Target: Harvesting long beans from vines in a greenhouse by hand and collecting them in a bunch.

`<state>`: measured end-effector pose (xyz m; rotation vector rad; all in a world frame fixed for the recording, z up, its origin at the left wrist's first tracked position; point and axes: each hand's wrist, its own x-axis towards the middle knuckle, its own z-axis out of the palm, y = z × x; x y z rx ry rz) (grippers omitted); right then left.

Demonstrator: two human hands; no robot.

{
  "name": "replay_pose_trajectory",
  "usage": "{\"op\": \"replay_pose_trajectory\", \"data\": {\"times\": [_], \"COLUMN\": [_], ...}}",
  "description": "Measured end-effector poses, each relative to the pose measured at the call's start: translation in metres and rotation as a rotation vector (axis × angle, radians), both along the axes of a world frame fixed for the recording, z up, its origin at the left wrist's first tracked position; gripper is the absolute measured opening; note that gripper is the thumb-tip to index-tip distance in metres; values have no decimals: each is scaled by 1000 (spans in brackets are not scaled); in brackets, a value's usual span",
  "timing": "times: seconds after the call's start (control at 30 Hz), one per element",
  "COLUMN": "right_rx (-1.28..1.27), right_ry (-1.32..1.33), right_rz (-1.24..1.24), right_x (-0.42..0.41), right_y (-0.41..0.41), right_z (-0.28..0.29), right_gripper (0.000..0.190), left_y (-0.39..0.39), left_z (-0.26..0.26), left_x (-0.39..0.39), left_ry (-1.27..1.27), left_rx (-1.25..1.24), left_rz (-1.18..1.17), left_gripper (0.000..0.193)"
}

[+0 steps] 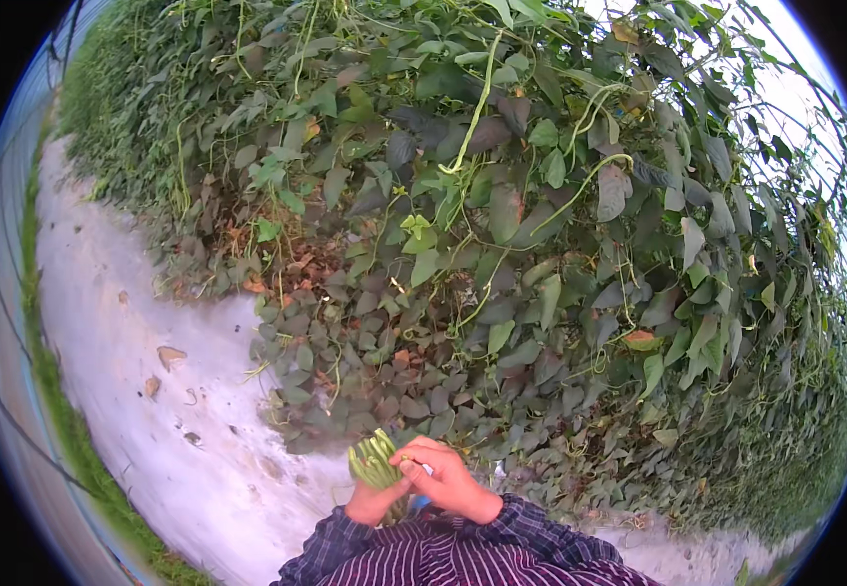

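A bundle of green long beans (374,463) stands close to my body at the bottom of the view, its ends pointing up. My left hand (378,502) is wrapped around the bundle from below. My right hand (447,477) is at the bundle's right side, thumb and forefinger pinched on a thin greenish end that looks like a long bean. Part of the bundle's lower length is hidden behind my left hand. Beyond my hands rises a dense wall of bean vines (423,271). One pale long bean (478,117) hangs there, with a curved long bean (586,189) to its right.
Pale ground sheeting (196,410) runs along the left, carrying small stones and a brown dry leaf (171,357). A grass strip (64,388) borders it. Dry brown leaves (306,267) lie low among the vines. Arched supports (804,66) curve at the upper right.
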<state>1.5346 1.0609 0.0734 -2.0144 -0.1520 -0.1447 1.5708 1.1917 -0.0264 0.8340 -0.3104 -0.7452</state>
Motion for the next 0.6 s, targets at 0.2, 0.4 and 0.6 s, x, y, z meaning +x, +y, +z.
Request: {"op": "replay_pose_trajectory", "data": {"times": [0.2,0.4,0.6], "right_rx": [74,-145,-22], "right_ry": [157,-37,-201], "right_rz": [283,646,508], "right_x": [28,77,127], "right_y": [-23,-60,-83], "right_z": [23,57,107], "right_gripper": [18,20,24], "left_y": [-12,-23,-18], "left_z": [9,27,6], "left_x": [14,18,9], "left_ry": [-33,-105,-55], "left_rx": [-41,63,108], "left_rz": [-3,180,381], "left_gripper": [25,24,24]}}
